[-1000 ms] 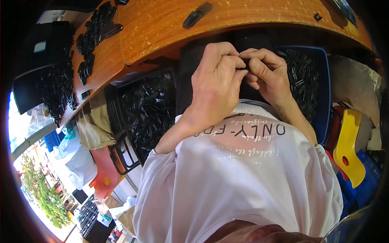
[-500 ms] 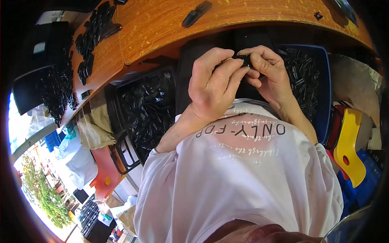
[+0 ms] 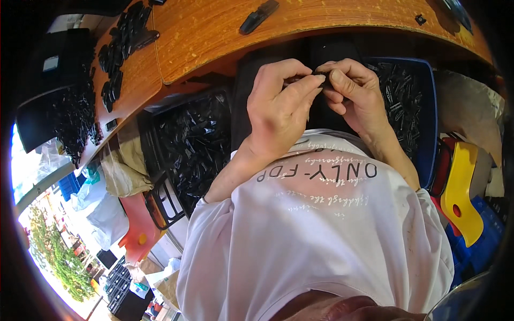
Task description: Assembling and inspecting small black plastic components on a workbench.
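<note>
In front of my lap, my left hand [image 3: 277,104] and my right hand [image 3: 360,96] meet with their fingertips close together. Between them they pinch a small black plastic part [image 3: 323,73]. Fingers cover most of it, so its exact kind cannot be made out. The left thumb and fingers press in from one side, while the right thumb and index finger grip from the other. Left of my legs, a black crate [image 3: 151,131] is filled with black plastic pieces [image 3: 198,139]. On the right, similar slim pieces [image 3: 397,99] fill a blue bin [image 3: 435,120].
A wooden table [image 3: 203,37] curves ahead, carrying a long black piece [image 3: 259,17] and a small black piece [image 3: 420,20]. Black parts [image 3: 124,40] are heaped at its left. A yellow plastic seat [image 3: 463,195] stands at the right, and white bags [image 3: 104,208] hang at the left.
The left fingers have drawn closer together around the small black part, which is now more covered. The right hand stays in nearly the same place.
</note>
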The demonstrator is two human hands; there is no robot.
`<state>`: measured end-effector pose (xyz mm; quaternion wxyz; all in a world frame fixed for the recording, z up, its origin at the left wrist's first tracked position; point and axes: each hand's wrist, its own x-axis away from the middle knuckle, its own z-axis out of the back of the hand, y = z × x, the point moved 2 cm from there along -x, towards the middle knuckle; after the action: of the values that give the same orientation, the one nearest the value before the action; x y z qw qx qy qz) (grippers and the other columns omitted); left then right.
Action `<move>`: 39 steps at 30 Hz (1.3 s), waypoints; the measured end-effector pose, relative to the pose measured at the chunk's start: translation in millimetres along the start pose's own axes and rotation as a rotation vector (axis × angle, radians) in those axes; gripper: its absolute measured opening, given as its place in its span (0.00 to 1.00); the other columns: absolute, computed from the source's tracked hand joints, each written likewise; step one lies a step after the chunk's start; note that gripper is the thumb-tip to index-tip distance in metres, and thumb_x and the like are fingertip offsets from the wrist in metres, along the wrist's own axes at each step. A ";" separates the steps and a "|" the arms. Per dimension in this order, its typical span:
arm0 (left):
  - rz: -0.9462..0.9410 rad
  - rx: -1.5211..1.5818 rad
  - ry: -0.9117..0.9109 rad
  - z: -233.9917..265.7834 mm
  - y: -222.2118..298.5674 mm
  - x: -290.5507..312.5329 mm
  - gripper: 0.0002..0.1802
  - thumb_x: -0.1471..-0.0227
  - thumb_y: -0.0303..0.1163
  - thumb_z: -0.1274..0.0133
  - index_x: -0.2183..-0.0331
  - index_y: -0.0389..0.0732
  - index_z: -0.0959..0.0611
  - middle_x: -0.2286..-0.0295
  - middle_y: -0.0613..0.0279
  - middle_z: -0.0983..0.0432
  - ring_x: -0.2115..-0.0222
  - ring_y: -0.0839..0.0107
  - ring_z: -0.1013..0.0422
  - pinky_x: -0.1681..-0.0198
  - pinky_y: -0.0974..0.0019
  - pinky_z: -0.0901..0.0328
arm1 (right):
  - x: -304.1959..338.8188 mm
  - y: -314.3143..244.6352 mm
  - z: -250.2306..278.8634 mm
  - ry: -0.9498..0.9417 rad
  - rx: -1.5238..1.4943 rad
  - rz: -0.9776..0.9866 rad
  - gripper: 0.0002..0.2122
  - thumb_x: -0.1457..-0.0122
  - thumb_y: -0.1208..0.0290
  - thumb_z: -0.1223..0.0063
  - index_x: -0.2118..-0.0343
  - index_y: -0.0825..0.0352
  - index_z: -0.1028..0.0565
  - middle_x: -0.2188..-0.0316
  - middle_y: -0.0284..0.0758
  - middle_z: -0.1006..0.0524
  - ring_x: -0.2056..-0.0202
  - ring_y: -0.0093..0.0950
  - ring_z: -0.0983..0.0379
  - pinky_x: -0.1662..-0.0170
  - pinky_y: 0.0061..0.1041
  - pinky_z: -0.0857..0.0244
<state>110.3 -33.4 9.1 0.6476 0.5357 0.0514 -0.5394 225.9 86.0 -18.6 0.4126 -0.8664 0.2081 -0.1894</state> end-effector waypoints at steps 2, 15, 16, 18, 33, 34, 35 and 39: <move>-0.051 0.009 -0.019 -2.5 -3.2 -3.5 0.17 0.65 0.14 0.36 0.67 0.37 0.16 0.67 0.58 0.24 0.69 0.61 0.27 0.69 0.64 0.31 | 1.0 0.9 -1.2 0.029 0.023 0.008 0.09 0.35 0.72 0.44 0.59 0.74 0.21 0.80 0.33 0.28 0.82 0.18 0.37 0.78 0.17 0.44; 0.075 0.070 0.043 -2.9 5.1 2.6 0.14 0.65 0.14 0.35 0.72 0.38 0.15 0.66 0.59 0.24 0.69 0.65 0.25 0.70 0.68 0.29 | 4.7 -2.1 -0.3 0.012 0.179 0.111 0.09 0.37 0.73 0.42 0.61 0.75 0.22 0.64 0.38 0.24 0.78 0.17 0.35 0.81 0.15 0.42; 0.036 0.056 0.032 -2.4 4.7 2.6 0.14 0.65 0.14 0.35 0.71 0.38 0.15 0.65 0.59 0.24 0.69 0.65 0.25 0.70 0.68 0.30 | 5.8 -3.1 -0.9 0.011 0.206 0.129 0.09 0.37 0.73 0.42 0.61 0.75 0.22 0.65 0.38 0.24 0.78 0.17 0.35 0.81 0.15 0.42; -0.003 0.045 0.020 1.3 5.0 1.0 0.14 0.64 0.15 0.35 0.71 0.38 0.16 0.65 0.59 0.24 0.70 0.65 0.25 0.71 0.67 0.30 | 5.3 -4.9 -1.4 0.000 0.250 0.179 0.09 0.37 0.72 0.42 0.61 0.75 0.22 0.65 0.38 0.24 0.78 0.16 0.35 0.81 0.15 0.42; 0.116 0.207 -0.352 17.9 6.1 -8.7 0.21 0.62 0.15 0.35 0.61 0.40 0.13 0.69 0.59 0.26 0.69 0.66 0.26 0.67 0.68 0.30 | -4.5 -12.1 15.2 -0.151 0.288 -0.149 0.08 0.37 0.72 0.43 0.66 0.73 0.21 0.84 0.28 0.31 0.85 0.14 0.40 0.84 0.15 0.49; 0.126 0.171 -0.454 21.8 8.7 -13.6 0.21 0.62 0.15 0.35 0.61 0.40 0.13 0.69 0.59 0.27 0.69 0.66 0.26 0.68 0.67 0.30 | -3.5 -12.9 14.6 -0.173 0.279 -0.158 0.08 0.37 0.71 0.43 0.66 0.72 0.21 0.84 0.28 0.31 0.85 0.14 0.40 0.84 0.15 0.50; 0.135 0.136 -0.557 24.4 10.4 -17.3 0.20 0.61 0.15 0.35 0.61 0.40 0.14 0.70 0.59 0.27 0.69 0.65 0.26 0.68 0.66 0.31 | -2.1 -12.7 14.2 -0.195 0.270 -0.168 0.08 0.37 0.71 0.43 0.66 0.72 0.21 0.84 0.28 0.31 0.85 0.13 0.41 0.84 0.15 0.51; 0.062 0.089 -0.669 27.3 8.2 -26.5 0.20 0.61 0.16 0.36 0.61 0.39 0.15 0.69 0.58 0.27 0.69 0.63 0.26 0.69 0.63 0.31 | 3.7 0.9 13.6 -0.170 0.239 -0.206 0.07 0.36 0.71 0.42 0.65 0.71 0.21 0.84 0.28 0.29 0.86 0.13 0.41 0.85 0.15 0.51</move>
<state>91.6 -38.1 42.9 0.6206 0.3581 -0.2040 -0.6671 235.6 92.2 -26.7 0.5073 -0.8407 0.0585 -0.1800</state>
